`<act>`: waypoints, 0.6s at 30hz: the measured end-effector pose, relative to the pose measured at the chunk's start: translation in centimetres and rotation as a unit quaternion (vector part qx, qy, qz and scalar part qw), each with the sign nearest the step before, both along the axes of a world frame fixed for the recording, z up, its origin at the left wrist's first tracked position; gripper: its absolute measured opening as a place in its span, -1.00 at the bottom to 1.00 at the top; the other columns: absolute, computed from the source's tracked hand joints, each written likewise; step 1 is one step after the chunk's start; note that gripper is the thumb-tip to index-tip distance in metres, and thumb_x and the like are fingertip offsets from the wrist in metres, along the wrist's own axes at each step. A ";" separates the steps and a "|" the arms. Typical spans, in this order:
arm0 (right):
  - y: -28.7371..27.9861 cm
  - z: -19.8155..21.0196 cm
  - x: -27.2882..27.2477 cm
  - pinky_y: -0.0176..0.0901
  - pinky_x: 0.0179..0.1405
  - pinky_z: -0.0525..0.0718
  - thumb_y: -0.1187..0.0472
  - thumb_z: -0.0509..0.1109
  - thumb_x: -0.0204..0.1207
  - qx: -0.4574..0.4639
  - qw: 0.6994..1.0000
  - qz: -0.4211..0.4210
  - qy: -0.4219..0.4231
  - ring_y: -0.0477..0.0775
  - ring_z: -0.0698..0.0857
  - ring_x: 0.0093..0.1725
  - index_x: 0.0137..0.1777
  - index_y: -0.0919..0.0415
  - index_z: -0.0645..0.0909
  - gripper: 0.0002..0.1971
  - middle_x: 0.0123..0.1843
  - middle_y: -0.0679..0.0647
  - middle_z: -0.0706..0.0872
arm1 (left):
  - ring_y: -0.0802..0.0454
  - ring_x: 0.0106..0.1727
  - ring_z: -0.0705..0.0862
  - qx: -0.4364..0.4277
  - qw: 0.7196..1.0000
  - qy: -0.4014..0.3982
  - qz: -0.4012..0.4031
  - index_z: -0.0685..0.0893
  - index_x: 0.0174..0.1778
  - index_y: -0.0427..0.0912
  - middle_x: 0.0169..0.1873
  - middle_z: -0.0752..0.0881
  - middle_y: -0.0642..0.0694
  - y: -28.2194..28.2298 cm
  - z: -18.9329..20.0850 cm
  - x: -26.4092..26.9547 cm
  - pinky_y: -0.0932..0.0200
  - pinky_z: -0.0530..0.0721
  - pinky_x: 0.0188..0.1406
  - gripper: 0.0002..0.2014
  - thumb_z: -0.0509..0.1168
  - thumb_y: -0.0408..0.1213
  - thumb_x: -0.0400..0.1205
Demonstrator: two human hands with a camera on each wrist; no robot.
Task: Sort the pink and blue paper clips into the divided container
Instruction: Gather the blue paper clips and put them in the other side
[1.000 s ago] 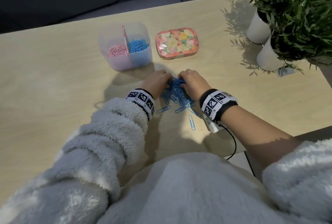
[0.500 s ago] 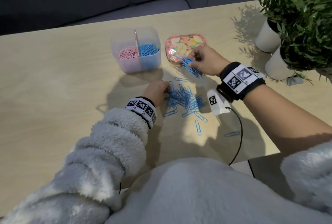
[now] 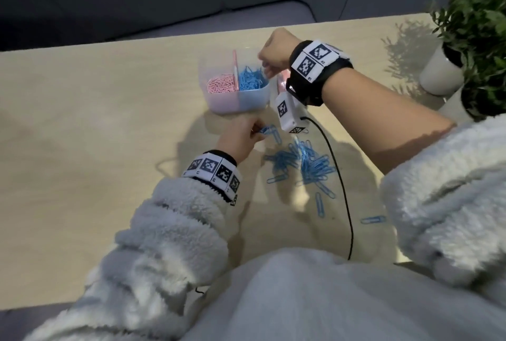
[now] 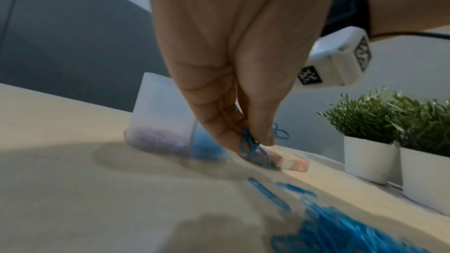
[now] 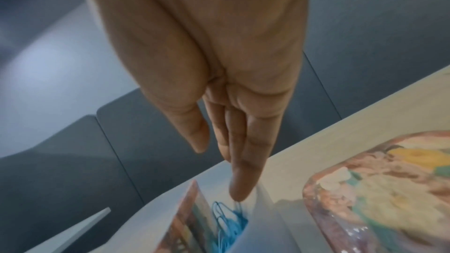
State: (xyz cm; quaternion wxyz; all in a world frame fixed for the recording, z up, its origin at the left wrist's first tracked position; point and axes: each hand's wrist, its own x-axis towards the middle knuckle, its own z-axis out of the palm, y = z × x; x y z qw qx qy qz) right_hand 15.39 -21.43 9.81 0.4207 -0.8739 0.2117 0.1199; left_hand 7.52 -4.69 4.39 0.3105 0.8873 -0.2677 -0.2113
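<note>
**Right hand empties over the blue side; left picks up more**

The right hand [image 5: 194, 64] hangs over the box [image 3: 219, 102] with fingers straight, pointing down and apart from the thumb, holding nothing. Half a second ago it carried a bunch of blue clips near the tin [image 5: 389, 189]; now those lie in the box's right compartment, on the blue heap [image 3: 252, 80]. The pink clips [image 3: 220, 85] fill the left compartment, past the divider [image 3: 234, 67].

The left hand [image 3: 241, 136] has moved off the pile and pinches a few blue clips [image 4: 250, 146] between thumb and fingertips, just above the table [image 3: 95, 135], in front of the box.

The loose pile [image 3: 306, 165] is thinner than a second ago, all blue, with strays toward the near edge. I judge the pink sorting done; several more handfuls of blue remain.
</note>
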 end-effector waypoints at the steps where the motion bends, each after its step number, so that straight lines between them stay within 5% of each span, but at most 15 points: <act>1: -0.1 0.1 -0.4 -0.36 -0.51 0.70 0.32 0.25 0.54 0.013 1.000 -0.012 -0.010 -0.01 0.67 -0.31 0.26 0.40 0.57 -0.68 0.11 0.28 0.70 | -0.13 -0.03 0.64 -0.010 1.000 -0.008 0.008 0.65 0.05 -0.37 0.00 0.73 -0.29 -0.2 0.5 0.5 0.10 0.53 0.01 -0.81 0.33 -0.39 0.56; 3: -0.4 0.7 -2.1 -0.13 -0.27 0.79 0.38 0.19 0.57 0.060 0.995 -0.052 -0.053 0.03 0.69 -0.37 0.10 0.44 0.62 -0.78 0.02 0.36 0.69 | -0.15 0.01 0.66 -0.031 0.999 -0.023 0.024 0.66 0.05 -0.35 0.02 0.73 -0.28 -0.9 1.7 1.7 0.08 0.57 0.07 -0.82 0.33 -0.40 0.56; 6: -1.6 1.0 -6.9 -0.28 -0.49 0.67 0.39 0.21 0.58 0.140 0.982 -0.087 -0.095 -0.15 0.61 -0.62 -0.27 0.29 0.56 -0.79 -0.25 0.25 0.64 | -0.14 0.02 0.68 -0.053 0.995 -0.049 0.069 0.67 0.03 -0.33 -0.03 0.74 -0.26 -2.4 3.1 4.3 0.11 0.59 0.13 -0.83 0.32 -0.44 0.53; 8: -2.9 0.4 -10.9 -0.37 -0.55 0.63 0.38 0.23 0.60 0.139 0.985 -0.070 -0.076 -0.23 0.59 -0.66 -0.24 0.31 0.57 -0.81 -0.33 0.18 0.63 | -0.15 0.00 0.66 -0.056 0.989 -0.050 0.123 0.67 0.01 -0.34 -0.12 0.68 -0.25 -3.5 4.0 6.3 0.08 0.59 0.11 -0.82 0.30 -0.45 0.51; 11: -5.5 -1.2 -17.1 -0.42 -0.47 0.60 0.40 0.27 0.57 0.031 0.999 -0.024 -0.027 -0.29 0.59 -0.58 -0.04 0.44 0.63 -0.87 -0.25 0.24 0.67 | -0.22 0.15 0.67 0.037 0.988 -0.065 0.134 0.69 0.04 -0.32 0.04 0.73 -0.28 -5.1 4.7 8.7 0.04 0.59 0.15 -0.81 0.32 -0.42 0.53; 14: -7.6 -2.6 -22.8 -0.19 -0.21 0.62 0.42 0.37 0.40 -0.102 0.994 0.024 0.043 -0.03 0.64 -0.34 -0.15 0.37 0.68 -0.92 -0.23 0.24 0.76 | -0.23 0.17 0.66 0.133 0.986 -0.085 0.060 0.68 0.07 -0.35 0.10 0.73 -0.31 -5.9 4.6 9.6 0.00 0.60 0.17 -0.74 0.42 -0.37 0.49; 18: -8.0 -3.9 -28.7 -0.59 -0.43 0.48 0.53 0.42 0.26 -0.060 0.993 0.011 0.100 -0.37 0.58 -0.51 -0.28 0.38 0.69 -0.90 -0.45 -0.08 0.64 | -0.28 0.03 0.62 0.127 0.977 -0.169 0.003 0.66 -0.04 -0.32 -0.06 0.67 -0.37 -6.1 4.4 7.4 -0.01 0.54 0.09 -0.86 0.32 -0.37 0.54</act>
